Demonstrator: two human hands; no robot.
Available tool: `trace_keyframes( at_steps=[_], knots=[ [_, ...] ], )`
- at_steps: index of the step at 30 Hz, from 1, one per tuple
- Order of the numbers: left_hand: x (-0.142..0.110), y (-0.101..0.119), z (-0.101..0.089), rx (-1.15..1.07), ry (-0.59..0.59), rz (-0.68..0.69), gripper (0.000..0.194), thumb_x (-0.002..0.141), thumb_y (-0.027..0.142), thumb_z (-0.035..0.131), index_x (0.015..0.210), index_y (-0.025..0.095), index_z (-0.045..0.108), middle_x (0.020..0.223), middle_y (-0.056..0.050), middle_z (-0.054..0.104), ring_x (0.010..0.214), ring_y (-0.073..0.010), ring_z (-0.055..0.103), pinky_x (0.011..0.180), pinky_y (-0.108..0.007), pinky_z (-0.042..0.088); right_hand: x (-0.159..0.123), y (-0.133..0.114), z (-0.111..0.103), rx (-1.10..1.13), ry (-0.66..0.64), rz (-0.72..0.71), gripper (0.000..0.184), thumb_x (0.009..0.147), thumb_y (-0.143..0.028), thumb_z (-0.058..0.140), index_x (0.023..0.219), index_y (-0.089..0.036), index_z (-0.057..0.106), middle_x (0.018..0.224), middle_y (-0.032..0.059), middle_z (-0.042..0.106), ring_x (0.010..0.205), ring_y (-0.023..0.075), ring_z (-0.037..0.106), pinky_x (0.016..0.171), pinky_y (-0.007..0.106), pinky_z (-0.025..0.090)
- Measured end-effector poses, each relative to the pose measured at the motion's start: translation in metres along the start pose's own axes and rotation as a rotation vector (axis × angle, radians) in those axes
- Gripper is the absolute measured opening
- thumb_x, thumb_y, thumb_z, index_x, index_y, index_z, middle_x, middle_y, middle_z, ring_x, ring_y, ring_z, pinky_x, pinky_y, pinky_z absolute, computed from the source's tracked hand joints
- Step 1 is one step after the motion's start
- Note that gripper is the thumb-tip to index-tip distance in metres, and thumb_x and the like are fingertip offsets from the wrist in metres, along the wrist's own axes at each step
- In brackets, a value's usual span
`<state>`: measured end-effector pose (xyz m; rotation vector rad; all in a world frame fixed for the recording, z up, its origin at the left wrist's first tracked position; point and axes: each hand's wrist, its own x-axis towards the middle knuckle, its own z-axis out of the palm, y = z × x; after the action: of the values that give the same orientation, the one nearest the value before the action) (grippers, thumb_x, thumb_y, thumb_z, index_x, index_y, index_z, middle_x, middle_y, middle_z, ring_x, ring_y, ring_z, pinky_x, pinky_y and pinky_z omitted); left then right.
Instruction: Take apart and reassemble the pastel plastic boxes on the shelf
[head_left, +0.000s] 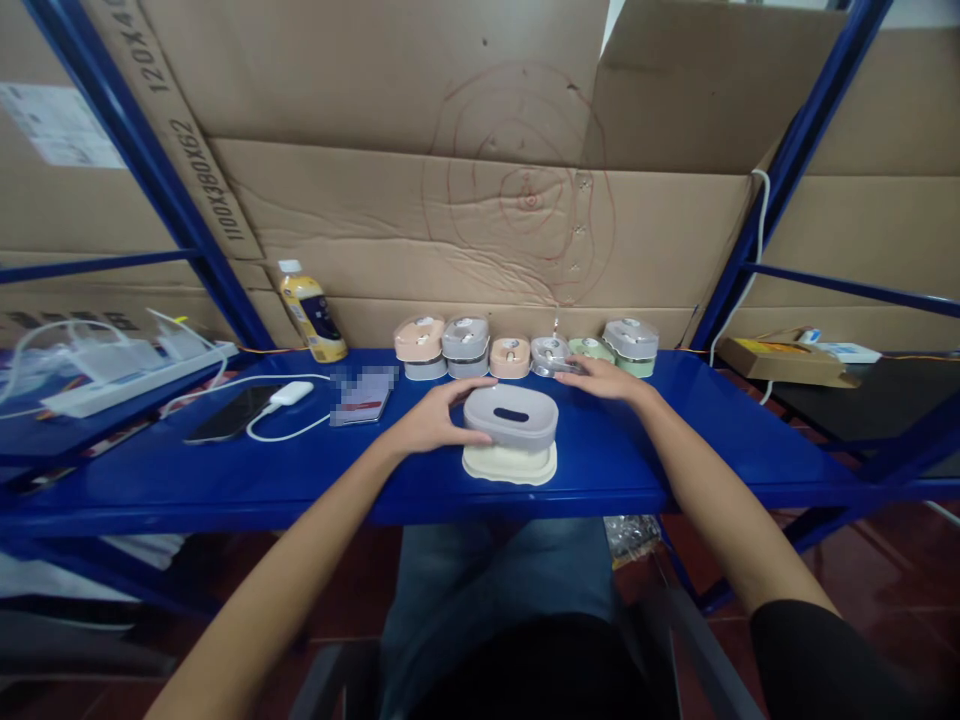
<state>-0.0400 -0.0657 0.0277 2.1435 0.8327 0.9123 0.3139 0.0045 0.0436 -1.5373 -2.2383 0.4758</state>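
My left hand (437, 417) is closed around the left end of a grey oval box (517, 430) with a dark slot in its top. The box sits over a cream tray-like base (510, 466) near the table's front edge. Whether the two touch is hard to see. Farther back, my right hand (604, 378) reaches to the right edge of a small grey container with a clear top (550, 352). Its thumb and fingers are stretched out and apart there. Just behind that hand stands a small green container (592, 348), partly covered by the fingers.
Along the cardboard at the back stand a small peach container (510, 357) and stacked boxes in peach (420, 345), grey (466, 346) and grey-green (631, 345). To the left are a yellow bottle (313, 315), a phone (236, 413) with a white cable, and a power strip (142, 382).
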Motion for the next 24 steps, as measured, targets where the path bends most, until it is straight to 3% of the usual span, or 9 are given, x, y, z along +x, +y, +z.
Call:
trace_keyframes(
  at_steps=[6,18,24],
  knots=[
    [-0.016,0.001,0.010,0.277,-0.016,0.040,0.095,0.067,0.051,0.096,0.150,0.023,0.059,0.149,-0.015,0.064,0.138,-0.0388,0.060,0.121,-0.057,0.045,-0.001,-0.002,0.003,-0.005,0.010,0.000,0.097,0.088,-0.086,0.059,0.155,-0.017,0.057,0.160,0.0182,0.057,0.147,0.0413,0.055,0.126,0.055,0.040],
    [-0.021,0.008,0.018,0.373,-0.119,0.070,0.099,0.071,0.047,0.092,0.155,0.023,0.048,0.150,-0.015,0.058,0.139,-0.0391,0.058,0.121,-0.056,0.044,-0.006,-0.014,0.005,0.048,0.105,-0.151,0.079,0.091,-0.069,0.071,0.149,-0.016,0.061,0.140,0.0189,0.071,0.125,0.0375,0.070,0.111,0.056,0.052],
    [-0.028,0.013,0.026,0.447,-0.058,0.056,0.096,0.075,0.041,0.086,0.157,0.020,0.043,0.156,-0.018,0.053,0.143,-0.0398,0.055,0.122,-0.053,0.044,-0.016,-0.035,0.007,0.250,0.054,-0.354,0.071,0.088,-0.061,0.078,0.144,-0.021,0.063,0.137,0.0130,0.072,0.121,0.0324,0.071,0.108,0.054,0.057]
  ],
)
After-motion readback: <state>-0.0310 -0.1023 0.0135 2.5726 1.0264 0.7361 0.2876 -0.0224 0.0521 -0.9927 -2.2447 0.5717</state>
